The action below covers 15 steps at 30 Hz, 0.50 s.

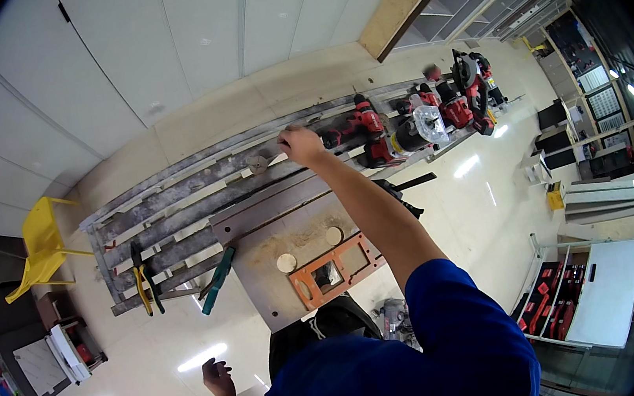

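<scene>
My right hand (301,144) reaches across to the far part of the slatted metal bench (178,229), its fingers curled together. What they hold, if anything, is too small to make out. Just left of it a small round disc (258,164) lies on the slats. My left hand (218,376) hangs low at the left, above the floor, fingers loosely apart and holding nothing. Between my arms lies a board (260,284) dusted with sawdust. On it are a pale round wooden disc (286,263), a second wooden disc (334,235) and an orange template (308,288) with cut-outs.
A green clamp (218,281) grips the board's left edge; a black clamp (406,184) sits at its right. Yellow-handled pliers (142,287) lie at the bench's left end. Rightward stand a red drill (365,115), a clear-based router (408,136) and a circular saw (468,76). A yellow chair (43,239) stands left.
</scene>
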{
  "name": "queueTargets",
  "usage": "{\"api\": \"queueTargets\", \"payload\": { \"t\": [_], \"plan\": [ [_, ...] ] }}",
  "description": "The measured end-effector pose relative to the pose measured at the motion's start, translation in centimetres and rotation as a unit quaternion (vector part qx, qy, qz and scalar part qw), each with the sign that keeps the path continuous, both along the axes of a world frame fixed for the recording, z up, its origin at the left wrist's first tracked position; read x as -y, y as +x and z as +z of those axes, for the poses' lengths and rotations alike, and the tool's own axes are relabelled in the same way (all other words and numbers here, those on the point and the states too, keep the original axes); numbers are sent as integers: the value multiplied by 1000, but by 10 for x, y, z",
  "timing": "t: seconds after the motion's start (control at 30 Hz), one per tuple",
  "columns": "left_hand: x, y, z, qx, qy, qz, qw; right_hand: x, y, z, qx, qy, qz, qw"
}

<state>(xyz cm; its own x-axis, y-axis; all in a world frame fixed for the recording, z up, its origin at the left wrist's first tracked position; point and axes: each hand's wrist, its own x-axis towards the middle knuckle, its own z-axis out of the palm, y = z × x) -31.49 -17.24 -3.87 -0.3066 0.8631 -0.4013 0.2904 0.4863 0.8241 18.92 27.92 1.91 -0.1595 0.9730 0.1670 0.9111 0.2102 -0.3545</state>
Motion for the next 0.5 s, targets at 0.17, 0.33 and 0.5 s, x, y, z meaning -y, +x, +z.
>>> {"api": "queueTargets", "payload": {
  "t": [0.17, 0.33, 0.5],
  "plan": [
    [11, -3, -2, -4, -8, 26, 1000, -21, 0, 9, 27, -102, 14, 994],
    [12, 2, -2, -3, -16, 29, 999, -27, 14, 6, 13, -62, 0, 998],
    [14, 1, -3, -10, -16, 24, 1000, -38, 23, 1, 23, -36, -19, 999]
  ]
}}
